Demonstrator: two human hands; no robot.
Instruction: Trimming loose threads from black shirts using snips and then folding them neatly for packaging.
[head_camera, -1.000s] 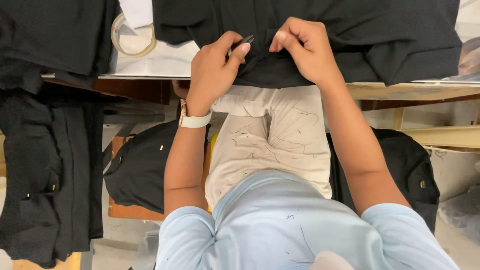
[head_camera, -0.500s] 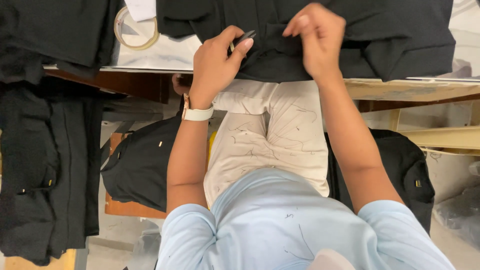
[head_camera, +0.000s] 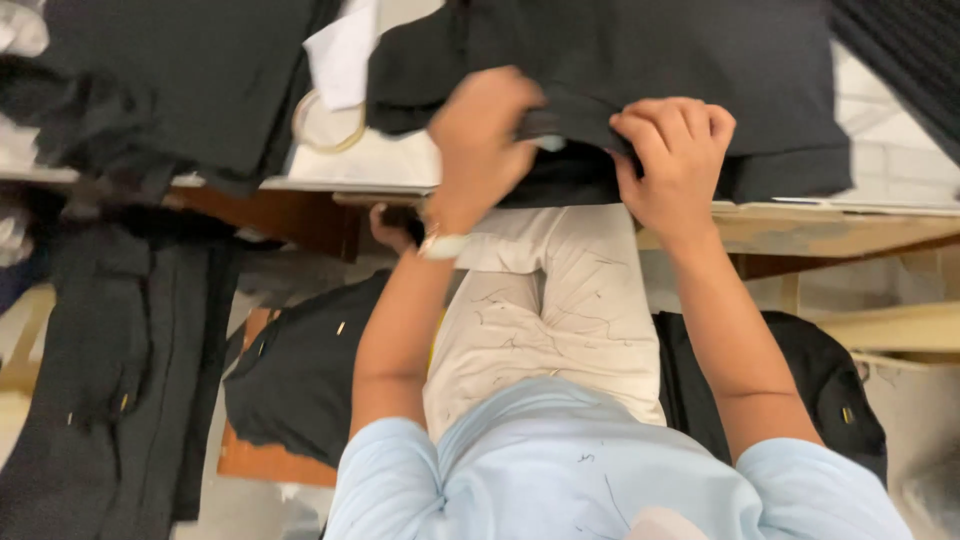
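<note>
Gripping: both hands are clamped on the near hem of a black folded fabric garment (head_camera: 650, 70) that lies on a pale work table (head_camera: 860, 225), its lower edge hanging just over the table's near edge.
Left hand: the left hand (head_camera: 480, 135), a white wristband at the wrist (head_camera: 443, 245), is curled into a fist with the fingers closed together over the cloth; it is blurred, so whether it also holds a small tool cannot be told.
Right hand: the right hand (head_camera: 675, 155) pinches the same hem, knuckles up, fingers folded tightly over the edge, just beside the left hand and not touching it.
Garment position: middle of the table's near edge, reaching back toward the far edge (the top of the view cuts it off).
Left of the hands: a pale ring-shaped roll of tape (head_camera: 330, 125) lies on the table by a white sheet of paper (head_camera: 345, 50), partly under another dark cloth pile (head_camera: 170, 80) near the table's left end.
Below the table: cream trousers flecked with dark thread bits (head_camera: 550, 310), a light blue shirt (head_camera: 600, 470), and black garments (head_camera: 110, 380) hanging off the left edge.
</note>
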